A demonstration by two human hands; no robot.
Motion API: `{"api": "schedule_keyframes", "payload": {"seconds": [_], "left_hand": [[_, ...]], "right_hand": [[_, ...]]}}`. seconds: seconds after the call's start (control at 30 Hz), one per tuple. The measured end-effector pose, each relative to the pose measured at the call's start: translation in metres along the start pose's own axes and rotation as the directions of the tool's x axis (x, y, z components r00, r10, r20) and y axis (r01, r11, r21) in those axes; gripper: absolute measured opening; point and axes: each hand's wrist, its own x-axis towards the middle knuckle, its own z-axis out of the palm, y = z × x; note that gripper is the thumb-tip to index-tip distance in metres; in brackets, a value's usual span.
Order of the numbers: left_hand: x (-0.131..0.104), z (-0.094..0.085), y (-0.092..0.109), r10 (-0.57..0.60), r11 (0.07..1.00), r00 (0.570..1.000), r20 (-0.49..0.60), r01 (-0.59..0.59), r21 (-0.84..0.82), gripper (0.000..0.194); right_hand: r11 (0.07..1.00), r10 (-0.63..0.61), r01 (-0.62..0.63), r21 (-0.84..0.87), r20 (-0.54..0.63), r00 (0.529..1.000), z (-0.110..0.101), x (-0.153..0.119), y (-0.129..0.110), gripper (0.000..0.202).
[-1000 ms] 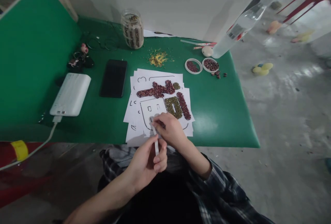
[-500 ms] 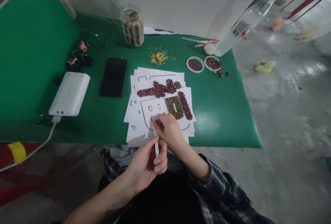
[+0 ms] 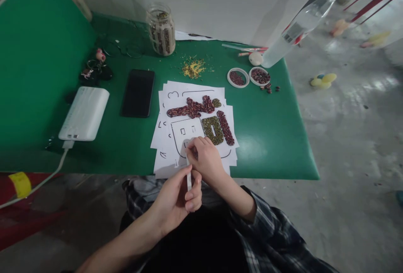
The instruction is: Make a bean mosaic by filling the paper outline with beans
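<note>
A narrow white strip (image 3: 189, 182), which looks like tape, runs between my two hands. My left hand (image 3: 176, 201) grips its lower part between thumb and fingers. At the upper end the fingertips of my right hand (image 3: 207, 158) are pinched on the strip, above the drawing. Below them lies a stack of white paper sheets (image 3: 163, 140) with black outlines. Dark red kidney beans (image 3: 193, 108) fill the shape at the top. Green mung beans (image 3: 208, 128) fill a block on the right, beside a slanted bar of small red beans (image 3: 226, 128). The left outlined area is unfilled.
Two lids (image 3: 238, 86) (image 3: 259, 84) with red beans stand at the right, near a plastic bottle (image 3: 292, 33). Yellow grains (image 3: 193, 69) lie scattered before a bean-filled jar (image 3: 162, 33). A black phone (image 3: 138, 93) and white power bank (image 3: 84, 113) with cable lie left.
Both hands keep their grip on the white strip. My left hand has shifted very slightly left, with the strip's lower end; the right hand is almost still.
</note>
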Motion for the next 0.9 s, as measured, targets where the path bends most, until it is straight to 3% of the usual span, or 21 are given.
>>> {"api": "schedule_keyframes", "payload": {"seconds": [0.23, 0.47, 0.67, 0.9], "left_hand": [[0.002, 0.0, 0.001, 0.008, 1.0, 1.0, 0.003, -0.008, -0.004, 0.041], [0.004, 0.001, -0.004, -0.03, 0.999, 0.999, 0.027, 0.031, -0.015, 0.043], [0.003, 0.002, -0.004, -0.037, 0.999, 0.999, 0.016, 0.037, -0.01, 0.043], [0.004, 0.0, -0.005, -0.031, 0.999, 0.999, 0.033, 0.032, -0.006, 0.041]], "right_hand": [[0.996, 0.091, -0.09, -0.019, 0.044, 0.995, -0.004, 0.002, -0.002, 0.012], [0.97, 0.154, -0.162, 0.18, 0.059, 0.986, -0.009, 0.005, 0.008, 0.008], [0.977, 0.175, -0.183, 0.114, 0.073, 0.982, -0.01, 0.007, 0.004, 0.02], [0.986, 0.16, -0.162, 0.047, 0.041, 0.986, -0.006, 0.007, 0.003, 0.016]]}}
